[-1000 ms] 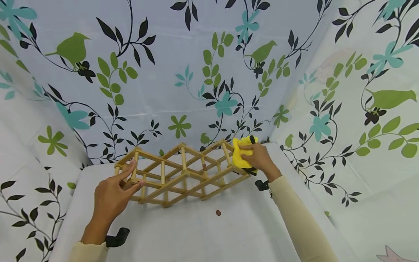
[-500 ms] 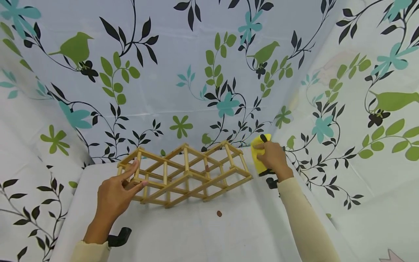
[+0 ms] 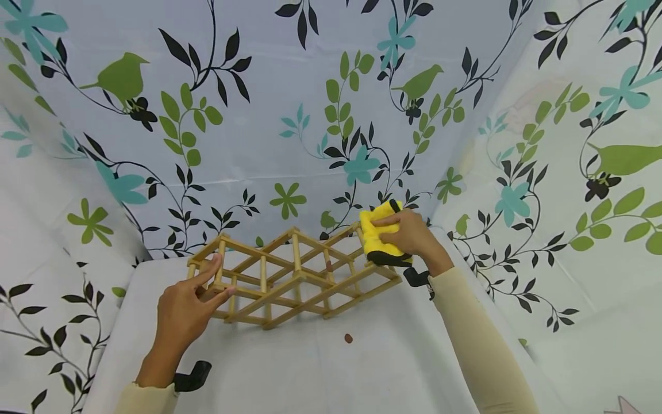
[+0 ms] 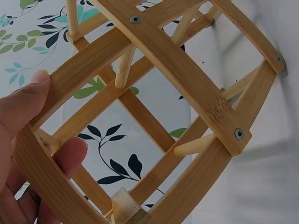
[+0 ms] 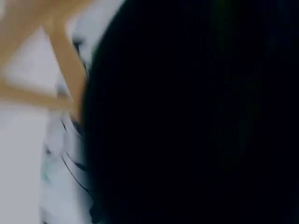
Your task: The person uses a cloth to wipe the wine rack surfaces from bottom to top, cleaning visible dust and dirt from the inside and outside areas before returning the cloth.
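Pinching a yellow cloth [image 3: 369, 234], the right hand [image 3: 411, 236] has swung back to the right end of the wooden lattice rack [image 3: 296, 253] on the table [image 3: 289, 374]; the left hand [image 3: 181, 310] still grips its left end.

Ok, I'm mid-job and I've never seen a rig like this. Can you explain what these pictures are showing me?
There's no machine here, just a person's two bare hands. The head camera looks forward and down; a camera on each wrist watches that hand's work. The left hand grips one end of a pale wooden lattice rack on a white-covered surface. The right hand holds a yellow cloth with black edges at the other end; whether it touches the wood is unclear. A small brown oval spot shows on the white. The right wrist picture is mostly dark and blurred.
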A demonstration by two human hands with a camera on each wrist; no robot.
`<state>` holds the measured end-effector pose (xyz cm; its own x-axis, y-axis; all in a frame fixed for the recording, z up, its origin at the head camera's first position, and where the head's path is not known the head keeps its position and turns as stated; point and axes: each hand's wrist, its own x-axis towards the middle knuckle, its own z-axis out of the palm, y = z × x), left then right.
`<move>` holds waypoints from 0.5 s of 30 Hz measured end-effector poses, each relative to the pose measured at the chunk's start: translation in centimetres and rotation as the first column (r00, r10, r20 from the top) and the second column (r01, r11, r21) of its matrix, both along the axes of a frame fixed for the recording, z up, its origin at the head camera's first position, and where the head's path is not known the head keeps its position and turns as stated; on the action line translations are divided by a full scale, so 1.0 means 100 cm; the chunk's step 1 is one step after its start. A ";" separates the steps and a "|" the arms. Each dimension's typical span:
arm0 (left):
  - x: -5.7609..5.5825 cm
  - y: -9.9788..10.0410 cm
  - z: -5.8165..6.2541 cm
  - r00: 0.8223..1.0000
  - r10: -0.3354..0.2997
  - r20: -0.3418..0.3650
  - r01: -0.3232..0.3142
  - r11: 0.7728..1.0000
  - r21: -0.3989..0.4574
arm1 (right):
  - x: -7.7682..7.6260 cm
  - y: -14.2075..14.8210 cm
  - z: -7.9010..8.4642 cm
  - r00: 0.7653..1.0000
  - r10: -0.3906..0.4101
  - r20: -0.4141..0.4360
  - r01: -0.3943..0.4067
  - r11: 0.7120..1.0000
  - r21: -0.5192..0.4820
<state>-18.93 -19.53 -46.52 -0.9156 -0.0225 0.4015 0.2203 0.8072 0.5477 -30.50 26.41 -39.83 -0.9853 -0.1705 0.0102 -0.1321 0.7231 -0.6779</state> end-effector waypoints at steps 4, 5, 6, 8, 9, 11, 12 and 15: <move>0.001 0.003 0.000 1.000 -0.001 -0.002 0.001 1.000 0.003 | 0.005 0.000 0.005 0.999 -0.005 -0.047 0.001 0.997 -0.078; 0.001 0.004 -0.001 1.000 0.004 -0.005 -0.004 1.000 0.005 | 0.005 -0.001 0.004 0.999 0.011 -0.051 -0.015 0.997 -0.075; 0.001 0.005 -0.001 1.000 0.010 -0.007 -0.010 1.000 0.006 | 0.006 -0.002 0.004 0.997 0.025 -0.073 -0.027 0.999 -0.033; 0.002 0.008 -0.002 1.000 0.013 -0.013 -0.013 1.000 0.009 | 0.007 -0.004 0.003 0.984 0.013 -0.180 0.009 0.993 0.119; 0.002 0.010 -0.003 1.000 0.011 -0.015 -0.011 1.000 0.012 | 0.009 -0.004 0.003 0.966 -0.009 -0.257 0.060 0.980 0.192; 0.004 0.014 -0.004 1.000 0.001 -0.023 0.000 1.000 0.013 | 0.014 -0.009 0.006 0.911 -0.070 -0.407 0.165 0.965 0.204; 0.005 0.017 -0.004 1.000 -0.003 -0.027 0.004 1.000 0.015 | 0.018 -0.013 0.009 0.883 -0.094 -0.461 0.183 0.971 0.153; 0.008 0.023 -0.005 0.999 0.001 -0.052 0.000 1.000 0.018 | 0.026 -0.041 0.015 0.838 -0.133 -0.529 0.088 0.990 -0.108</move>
<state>-18.12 -17.23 -47.00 -0.8936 -0.0301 0.4478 0.2486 0.7975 0.5498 -27.91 22.35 -38.36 -0.8355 -0.0377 0.5482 -0.4116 0.7038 -0.5790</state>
